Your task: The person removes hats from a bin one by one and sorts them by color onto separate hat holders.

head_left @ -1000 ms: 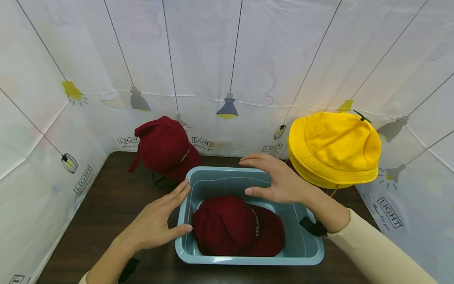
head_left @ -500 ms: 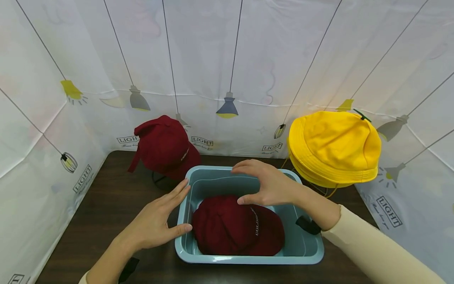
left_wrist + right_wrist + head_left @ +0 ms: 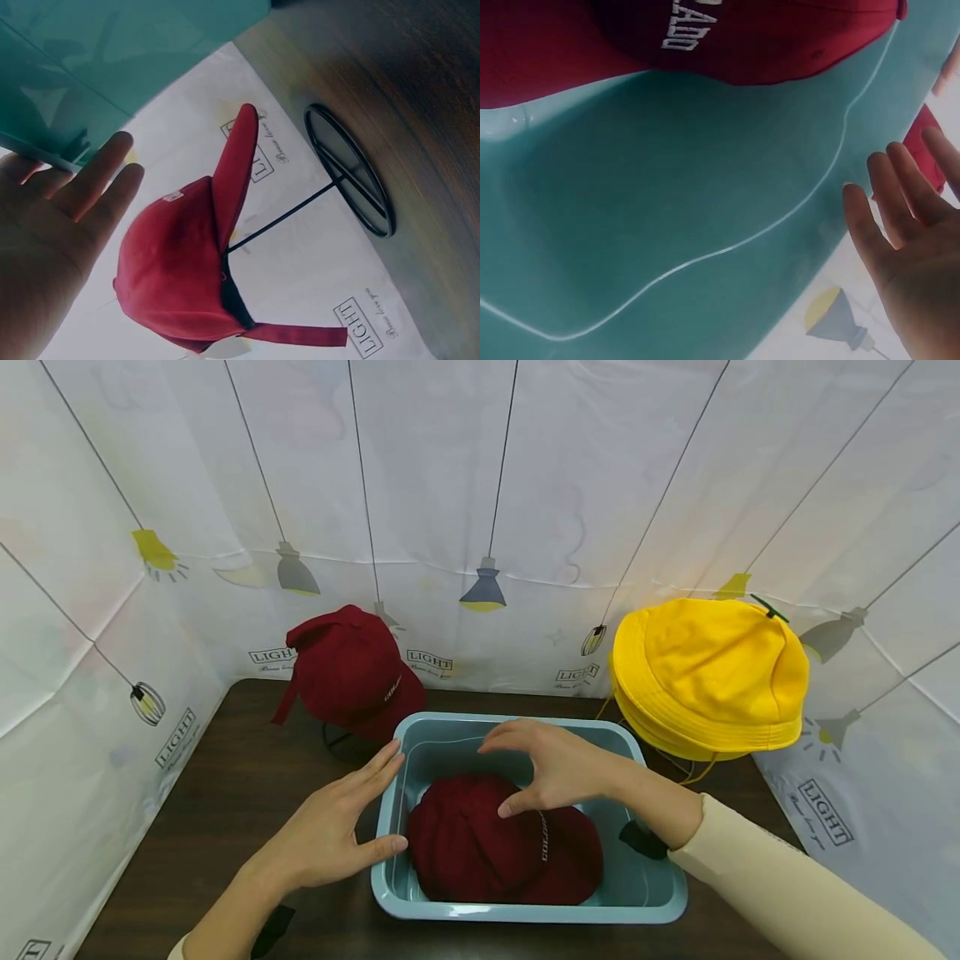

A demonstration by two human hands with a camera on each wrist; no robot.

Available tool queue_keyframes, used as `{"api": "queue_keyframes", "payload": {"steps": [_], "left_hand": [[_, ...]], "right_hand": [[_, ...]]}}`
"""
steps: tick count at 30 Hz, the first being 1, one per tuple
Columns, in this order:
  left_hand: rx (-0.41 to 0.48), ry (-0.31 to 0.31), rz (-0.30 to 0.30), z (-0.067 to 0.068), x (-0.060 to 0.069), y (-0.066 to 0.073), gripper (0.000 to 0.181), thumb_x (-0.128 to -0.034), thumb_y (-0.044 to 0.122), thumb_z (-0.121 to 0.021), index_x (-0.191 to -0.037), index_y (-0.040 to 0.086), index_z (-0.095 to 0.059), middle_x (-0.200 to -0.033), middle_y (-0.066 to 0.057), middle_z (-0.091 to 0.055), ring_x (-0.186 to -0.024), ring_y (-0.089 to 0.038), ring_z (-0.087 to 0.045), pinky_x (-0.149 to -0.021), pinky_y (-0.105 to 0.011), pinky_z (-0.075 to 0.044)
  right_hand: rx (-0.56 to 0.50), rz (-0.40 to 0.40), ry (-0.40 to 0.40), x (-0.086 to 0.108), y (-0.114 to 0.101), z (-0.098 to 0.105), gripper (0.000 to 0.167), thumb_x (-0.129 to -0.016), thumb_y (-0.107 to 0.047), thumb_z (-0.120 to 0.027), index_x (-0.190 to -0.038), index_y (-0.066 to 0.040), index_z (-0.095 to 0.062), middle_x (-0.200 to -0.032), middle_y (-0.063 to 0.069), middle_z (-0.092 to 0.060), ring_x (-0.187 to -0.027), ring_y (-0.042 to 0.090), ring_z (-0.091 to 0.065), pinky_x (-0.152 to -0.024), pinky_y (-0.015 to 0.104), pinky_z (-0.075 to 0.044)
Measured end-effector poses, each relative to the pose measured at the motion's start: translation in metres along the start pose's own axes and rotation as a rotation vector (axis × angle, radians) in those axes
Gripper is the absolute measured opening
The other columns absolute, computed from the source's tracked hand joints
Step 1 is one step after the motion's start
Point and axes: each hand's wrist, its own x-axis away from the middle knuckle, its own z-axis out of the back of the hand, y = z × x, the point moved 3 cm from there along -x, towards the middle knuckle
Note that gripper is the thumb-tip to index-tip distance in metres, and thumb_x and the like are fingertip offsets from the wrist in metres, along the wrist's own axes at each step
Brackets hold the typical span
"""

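A dark red cap (image 3: 480,852) with white lettering lies in a light blue basin (image 3: 525,912), its brim toward the right. My left hand (image 3: 330,827) rests with straight fingers at the basin's left rim; in the left wrist view the left hand (image 3: 45,240) has its fingertips by the basin wall (image 3: 150,45). Above the basin hovers my right hand (image 3: 562,764), fingers and thumb spread apart, holding nothing, with the thumb over the cap in the head view. The right wrist view shows the right hand (image 3: 922,240) beside the same red cap (image 3: 780,37).
Behind the basin's left end, another red cap (image 3: 345,668) hangs on a black wire stand (image 3: 349,176). A yellow bucket hat (image 3: 705,677) with a small green top piece stands at the back right. Patterned white sheeting (image 3: 420,460) surrounds the dark wooden table (image 3: 195,827).
My right hand has moved left and nearer in the head view, from near the back rim to above the cap. The left hand has stayed at the left rim.
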Motion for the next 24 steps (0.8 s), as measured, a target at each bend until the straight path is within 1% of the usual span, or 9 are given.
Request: {"api": "queue_keyframes", "payload": {"steps": [6,11,14,20,24], "left_hand": [[-0.001,0.006,-0.005,-0.001,0.000,0.000,0.090,-0.0937,0.051,-0.072,-0.166,0.013,-0.032,-0.174,0.004,-0.019,-0.150,-0.031,-0.041,-0.109,-0.067,-0.043],[-0.004,0.002,-0.003,-0.001,0.000,-0.001,0.090,-0.0939,0.051,-0.071,-0.166,0.013,-0.032,-0.174,0.004,-0.018,-0.150,-0.031,-0.041,-0.108,-0.067,-0.043],[0.002,-0.001,0.002,-0.001,0.000,-0.001,0.090,-0.0939,0.051,-0.071,-0.166,0.014,-0.031,-0.174,0.005,-0.018,-0.150,-0.031,-0.041,-0.108,-0.067,-0.044],[0.015,-0.002,0.002,-0.001,0.000,0.000,0.091,-0.0938,0.051,-0.071,-0.166,0.014,-0.032,-0.174,0.004,-0.019,-0.150,-0.031,-0.041,-0.109,-0.066,-0.043],[0.013,-0.005,0.002,-0.001,0.000,-0.001,0.091,-0.0940,0.052,-0.071,-0.166,0.014,-0.031,-0.174,0.004,-0.018,-0.151,-0.031,-0.040,-0.109,-0.066,-0.043]], "right_hand": [[0.001,0.003,-0.050,-0.003,0.001,-0.005,0.073,-0.081,-0.047,-0.087,-0.141,-0.011,-0.065,-0.146,0.004,-0.058,-0.132,0.026,-0.055,-0.108,0.054,-0.049],[-0.004,0.009,-0.065,-0.008,0.001,-0.005,0.076,-0.080,-0.046,-0.088,-0.142,-0.011,-0.064,-0.145,0.005,-0.058,-0.131,0.026,-0.055,-0.108,0.053,-0.049],[-0.002,-0.008,-0.082,-0.011,0.001,-0.006,0.077,-0.079,-0.045,-0.090,-0.143,-0.011,-0.064,-0.146,0.004,-0.058,-0.132,0.026,-0.054,-0.109,0.053,-0.048],[0.001,-0.044,-0.149,-0.014,0.003,-0.013,0.078,-0.077,-0.046,-0.092,-0.143,-0.012,-0.065,-0.148,0.005,-0.056,-0.135,0.027,-0.050,-0.109,0.052,-0.048],[-0.007,-0.048,-0.173,-0.014,0.005,-0.018,0.078,-0.075,-0.045,-0.094,-0.141,-0.013,-0.066,-0.145,0.004,-0.058,-0.132,0.025,-0.052,-0.107,0.049,-0.049]]}}
